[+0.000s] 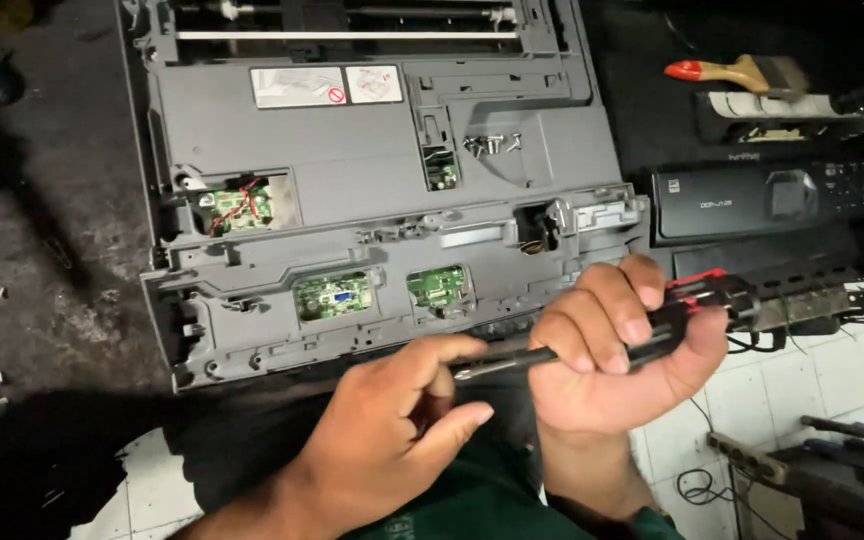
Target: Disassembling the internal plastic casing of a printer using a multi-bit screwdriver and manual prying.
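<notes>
**Counts on the bench**

Two hands are in view: one left hand (392, 440) and one right hand (617, 350), sharing one screwdriver (602, 345). One grey printer chassis (372, 170) lies open, showing four green circuit boards: one with red wires (240, 207), one small one in the middle slot (441, 175), and two side by side along the lower edge (332, 296) (437, 287). Two labels (327, 86) sit on its top panel. One small heap of loose screws (492, 144) rests on the chassis; the exact number is too small to tell. One black control panel (762, 200) lies to the right, with one red-handled paintbrush (742, 72) beyond it.
</notes>
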